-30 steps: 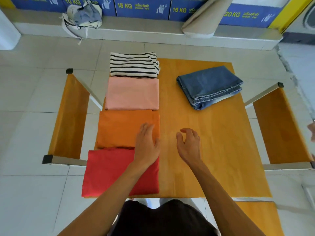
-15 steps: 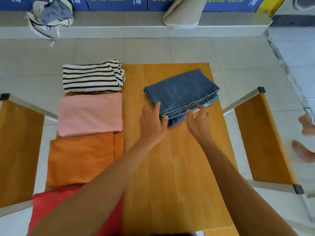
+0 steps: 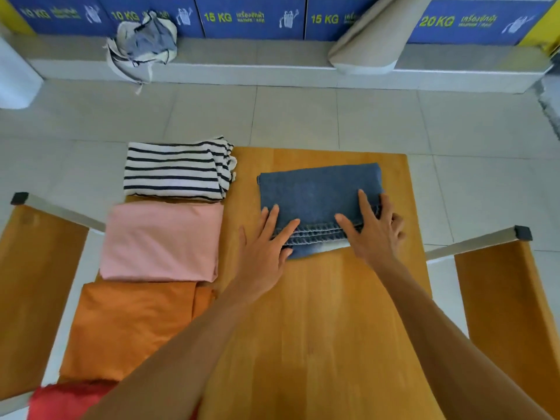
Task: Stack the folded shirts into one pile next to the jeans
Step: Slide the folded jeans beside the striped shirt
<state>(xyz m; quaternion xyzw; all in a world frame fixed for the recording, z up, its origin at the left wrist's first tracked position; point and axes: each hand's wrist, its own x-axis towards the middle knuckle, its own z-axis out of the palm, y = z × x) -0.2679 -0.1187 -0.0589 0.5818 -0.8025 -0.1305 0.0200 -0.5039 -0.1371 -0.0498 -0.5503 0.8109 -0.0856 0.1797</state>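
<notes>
Fingers [image 3: 368, 207] of both hands now lie flat on the jeans [image 3: 318, 192], maybe straightening them; shirts at left remain unstacked.

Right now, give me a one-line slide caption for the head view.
Both hands, left and right, rest on the folded jeans while four folded shirts lie unstacked along the table's left edge.

Blue panels [image 3: 251, 16] along the far wall carry yellow-green weight marks: "10 KG" [image 3: 35, 13] at far left, "10 KG" [image 3: 124, 16] beside it, "15 KG" [image 3: 217, 17], another "15 KG" [image 3: 324, 19], then "20 KG" [image 3: 436, 21] at right. The smaller script after each number is too blurred to read.
</notes>
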